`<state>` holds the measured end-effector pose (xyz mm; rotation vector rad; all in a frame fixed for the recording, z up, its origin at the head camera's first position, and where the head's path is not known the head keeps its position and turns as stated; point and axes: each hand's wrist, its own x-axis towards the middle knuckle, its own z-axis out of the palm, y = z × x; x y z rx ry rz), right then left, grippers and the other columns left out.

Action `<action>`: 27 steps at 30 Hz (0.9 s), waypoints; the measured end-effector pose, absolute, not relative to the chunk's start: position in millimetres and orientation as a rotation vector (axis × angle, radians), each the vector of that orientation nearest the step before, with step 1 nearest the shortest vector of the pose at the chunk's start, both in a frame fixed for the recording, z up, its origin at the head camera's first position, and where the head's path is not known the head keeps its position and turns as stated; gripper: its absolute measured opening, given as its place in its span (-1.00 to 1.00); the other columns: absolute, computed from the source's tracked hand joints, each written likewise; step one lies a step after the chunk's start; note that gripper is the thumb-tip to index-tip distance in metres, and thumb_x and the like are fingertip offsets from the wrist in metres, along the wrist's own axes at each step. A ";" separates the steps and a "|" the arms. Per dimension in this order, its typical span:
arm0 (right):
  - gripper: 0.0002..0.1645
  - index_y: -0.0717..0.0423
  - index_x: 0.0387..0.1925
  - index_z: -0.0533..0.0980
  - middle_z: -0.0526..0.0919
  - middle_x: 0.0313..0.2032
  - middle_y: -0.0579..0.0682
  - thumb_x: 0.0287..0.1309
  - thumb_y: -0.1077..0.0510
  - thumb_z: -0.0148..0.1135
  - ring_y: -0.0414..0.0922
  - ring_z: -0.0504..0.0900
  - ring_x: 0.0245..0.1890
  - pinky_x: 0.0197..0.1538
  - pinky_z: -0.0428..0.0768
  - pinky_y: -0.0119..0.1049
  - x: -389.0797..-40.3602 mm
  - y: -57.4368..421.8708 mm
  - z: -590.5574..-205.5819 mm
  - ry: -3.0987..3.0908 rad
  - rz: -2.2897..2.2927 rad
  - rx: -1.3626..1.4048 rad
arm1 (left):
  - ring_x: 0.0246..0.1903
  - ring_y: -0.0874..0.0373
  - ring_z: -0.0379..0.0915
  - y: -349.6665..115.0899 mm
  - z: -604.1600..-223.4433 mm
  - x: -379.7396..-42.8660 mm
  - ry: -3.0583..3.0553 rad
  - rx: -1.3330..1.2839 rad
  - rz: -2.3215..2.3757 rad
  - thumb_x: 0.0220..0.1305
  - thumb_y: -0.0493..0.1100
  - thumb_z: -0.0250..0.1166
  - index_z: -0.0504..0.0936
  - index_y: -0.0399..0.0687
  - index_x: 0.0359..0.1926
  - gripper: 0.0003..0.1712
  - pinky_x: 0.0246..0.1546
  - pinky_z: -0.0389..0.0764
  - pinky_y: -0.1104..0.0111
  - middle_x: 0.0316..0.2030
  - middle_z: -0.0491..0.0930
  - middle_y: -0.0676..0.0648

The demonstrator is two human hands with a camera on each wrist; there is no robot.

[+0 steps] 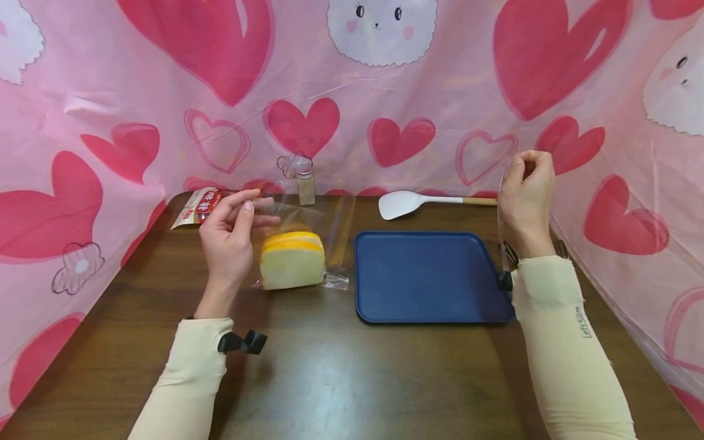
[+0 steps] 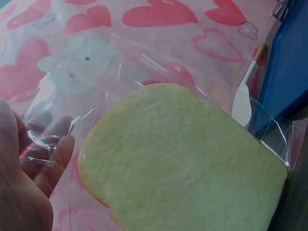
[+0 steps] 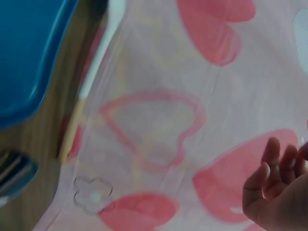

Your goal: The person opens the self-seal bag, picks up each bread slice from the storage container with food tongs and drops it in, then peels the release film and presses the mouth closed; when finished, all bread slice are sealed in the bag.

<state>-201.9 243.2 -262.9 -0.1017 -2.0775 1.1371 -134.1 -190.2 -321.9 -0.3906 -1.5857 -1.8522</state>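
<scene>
Slices of bread (image 1: 293, 263) with an orange-yellow crust stand in a clear plastic bag (image 1: 337, 280) on the left half of the table. My left hand (image 1: 228, 235) is at the bag's upper left and pinches its film between thumb and fingers. In the left wrist view the bread's pale face fills the middle, and shiny film lies across the fingers (image 2: 60, 151). My right hand (image 1: 529, 195) is raised above the tray's far right corner, fingers curled, pinching a thin clear plastic strip (image 1: 500, 214) that hangs toward the wrist.
A dark blue tray (image 1: 429, 278) lies right of the bread. Behind it is a white spatula (image 1: 400, 204) with a wooden handle. A small seasoning jar (image 1: 306, 188) and a red-and-cream packet (image 1: 194, 208) stand at the back. A dark slotted utensil (image 3: 17, 173) lies beside the tray, partly hidden.
</scene>
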 end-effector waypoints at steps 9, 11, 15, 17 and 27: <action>-0.57 0.43 0.10 0.47 0.54 -0.22 0.11 0.55 0.11 -0.08 -0.34 0.37 -0.28 -0.16 0.31 -0.46 -181.5 301.9 -290.0 -2.350 0.875 -0.090 | -0.38 0.15 0.82 -186.6 -320.3 -134.5 -1.581 -0.393 -1.866 0.55 -0.29 0.20 0.65 -0.49 0.13 -0.68 -0.25 0.78 0.35 -0.17 0.85 -0.04; -0.57 0.42 0.08 0.48 0.58 -0.19 0.24 0.55 0.11 -0.09 -0.17 0.45 -0.24 -0.15 0.33 -0.38 -177.6 312.2 -297.6 -2.403 0.816 -0.081 | -0.38 0.15 0.82 -186.6 -320.1 -134.3 -1.587 -0.388 -1.862 0.55 -0.29 0.21 0.66 -0.46 0.12 -0.69 -0.26 0.78 0.35 -0.18 0.85 -0.04; -0.60 0.35 0.03 0.49 0.63 -0.19 0.35 0.55 0.09 -0.09 0.22 0.57 -0.21 -0.18 0.45 -0.09 -173.0 328.6 -315.8 -2.535 0.676 -0.038 | -0.37 0.15 0.82 -187.1 -320.4 -132.7 -1.616 -0.351 -1.837 0.56 -0.26 0.21 0.71 -0.35 0.10 -0.72 -0.26 0.78 0.36 -0.17 0.85 -0.03; -0.63 0.31 0.00 0.49 0.65 -0.22 0.35 0.55 0.08 -0.08 0.33 0.61 -0.22 -0.20 0.50 0.09 -172.7 334.6 -326.5 -2.597 0.603 -0.016 | -0.36 0.17 0.82 -187.2 -320.8 -132.3 -1.637 -0.335 -1.821 0.57 -0.24 0.20 0.70 -0.34 0.10 -0.72 -0.25 0.78 0.37 -0.17 0.85 -0.01; -0.73 0.36 -0.07 0.57 0.74 -0.27 0.38 0.47 0.20 0.05 0.41 0.68 -0.34 -0.21 0.58 0.34 -177.6 354.0 -368.1 -2.778 0.451 0.067 | -0.37 0.18 0.82 -183.1 -322.6 -133.7 -1.665 -0.327 -1.824 0.58 -0.23 0.20 0.66 -0.43 0.13 -0.66 -0.28 0.78 0.38 -0.16 0.85 0.01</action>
